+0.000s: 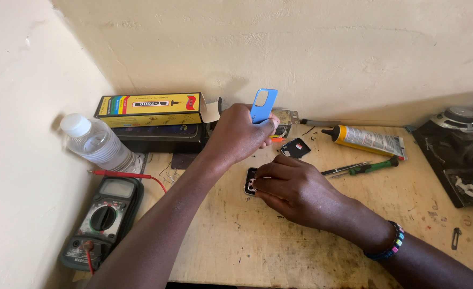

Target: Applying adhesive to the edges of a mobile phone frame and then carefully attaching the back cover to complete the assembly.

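The small dark part [251, 181] lies on the wooden surface [311, 241] near the middle of the scene, pinned under the right hand [295, 190], whose fingers [263, 182] are pressed together on its right edge. Only its left rim shows; the rest is hidden by the hand. The left hand [239, 134] is raised just beyond it, fingers closed on a thin blue pry card [263, 104] that stands upright above the fist.

A likely risk is the card slipping: if it is pushed in at a steep angle, it may skid off the part's rim and jab the right fingers, which sit right beside the seam. The part is small and held only by fingertip pressure, so a hard lever could flick it across the surface toward the black cover piece [295, 147] lying just beyond it. Bending the card too far could also crack a thin panel.

Clutter adds to this. A glue tube [367, 140] and a green-handled screwdriver [372, 166] lie to the right, and a multimeter [102, 219] with a red lead lies at the near left, beside a plastic bottle [94, 142].
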